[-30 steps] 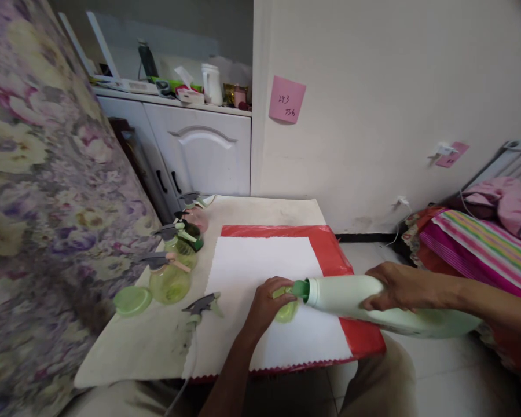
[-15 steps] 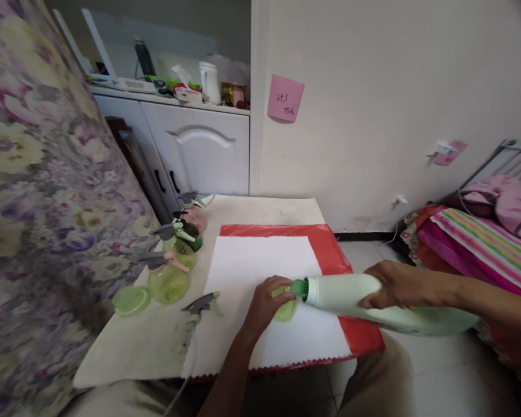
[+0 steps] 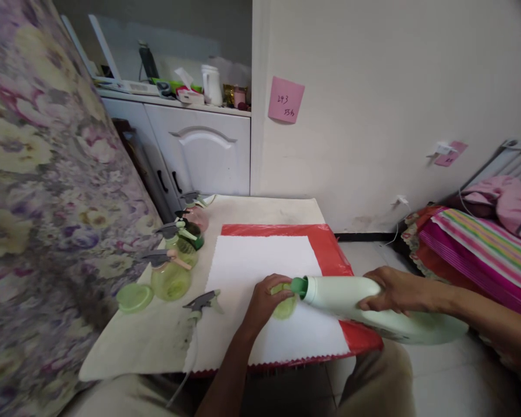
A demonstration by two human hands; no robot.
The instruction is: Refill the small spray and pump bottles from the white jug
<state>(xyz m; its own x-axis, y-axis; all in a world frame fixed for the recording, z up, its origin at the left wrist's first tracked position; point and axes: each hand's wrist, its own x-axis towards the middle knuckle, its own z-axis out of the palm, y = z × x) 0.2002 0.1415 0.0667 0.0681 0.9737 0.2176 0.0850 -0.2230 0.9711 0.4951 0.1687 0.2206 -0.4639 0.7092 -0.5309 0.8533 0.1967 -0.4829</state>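
Note:
My left hand [image 3: 267, 301] is closed around the neck of a small yellow-green transparent spray bottle body [image 3: 283, 308], which stands on the white sheet [image 3: 260, 255]. My right hand [image 3: 391, 292] grips a large pale green jug [image 3: 345, 292], tilted almost level with its green spout at the small bottle's mouth. Whether liquid is flowing, I cannot make out. To the left of my left hand lies a grey and pale green spray head [image 3: 203, 302], its tube hanging over the table's front edge. Beyond it sits a round green lid [image 3: 134, 297].
Several spray bottles [image 3: 170, 281] line the left side of the table [image 3: 264, 205]. Red plastic [image 3: 330, 255] lies under the white sheet. A floral curtain [image 3: 47, 202] hangs at left, a cabinet [image 3: 204, 150] stands behind, and a bed [image 3: 473, 243] is at right.
The rear end of the jug has dropped slightly and moved left, with my right hand still around it. My left hand keeps its hold. The view has shifted slightly.

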